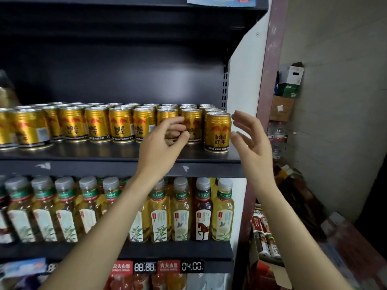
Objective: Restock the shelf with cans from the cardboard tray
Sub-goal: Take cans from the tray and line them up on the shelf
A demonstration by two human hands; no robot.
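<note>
Left hand (162,141) raised in front of the shelf (117,152), fingers loosely curled, thumb and fingertips close together before the front cans; whether touching a can or gripping nothing, cannot tell. Right hand (249,136) open, fingers straight and slightly spread, palm turned toward the rightmost can (217,132), just beside it but apart, holding nothing.

Rightmost can upright near the right front edge of the shelf, standing a little forward of its neighbours: gold body, silver top, red bull emblem, dark lettering, dark band at the base. Rows of gold cans (96,124) of the same kind filling the shelf to the left and several deep toward the back, all upright, a few at far left turned so that a label panel shows.

Below, a lower shelf (180,251) lined with tea bottles (181,210), grey-capped, mostly pale yellow liquid, one dark red bottle (202,210) with a horse on its label. Price tags (167,267) with digital figures along that shelf's front edge. At right, beyond the shelf's white side panel (245,80), stacked cartons (290,82) against a wall.
</note>
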